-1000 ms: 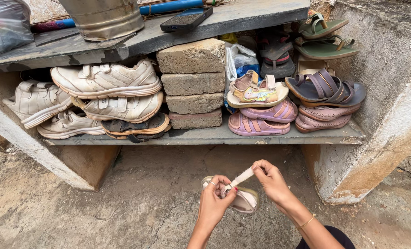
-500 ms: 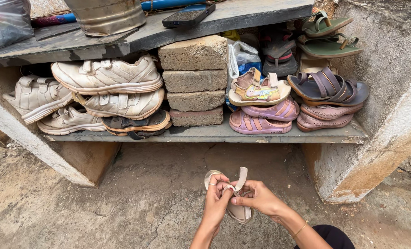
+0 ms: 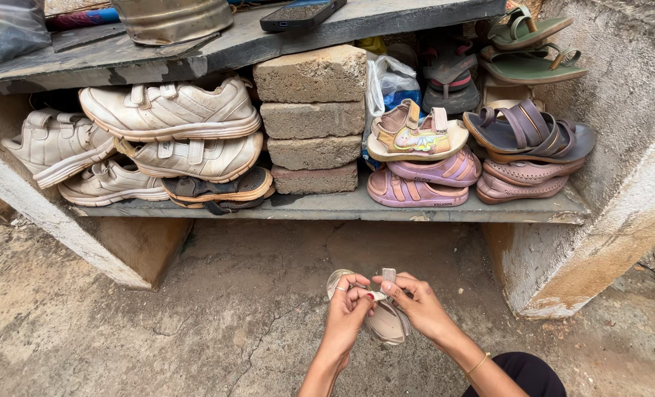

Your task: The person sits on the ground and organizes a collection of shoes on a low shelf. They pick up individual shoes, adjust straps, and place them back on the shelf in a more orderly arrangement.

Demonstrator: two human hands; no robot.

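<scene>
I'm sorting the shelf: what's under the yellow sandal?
The yellow sandal lies on two stacked pink sandals, which rest on the shelf. A plastic bag stands behind; what the stack covers cannot be seen.

Brick stack (image 3: 313,117) mid-shelf (image 3: 342,207). Sneakers (image 3: 169,110) piled at its 9 o'clock, sandals (image 3: 423,158) at 3 o'clock. Small sandal (image 3: 388,323) at 6 o'clock on ground, between both hands.

A stone shelf (image 3: 489,209) across the middle of the frame holds white sneakers (image 3: 169,110) at left, stacked bricks (image 3: 313,117) in the centre and pink sandals (image 3: 423,180) with brown sandals (image 3: 530,136) at right, while a metal bucket (image 3: 173,18) and a dark phone (image 3: 302,13) sit on the top slab.
</scene>
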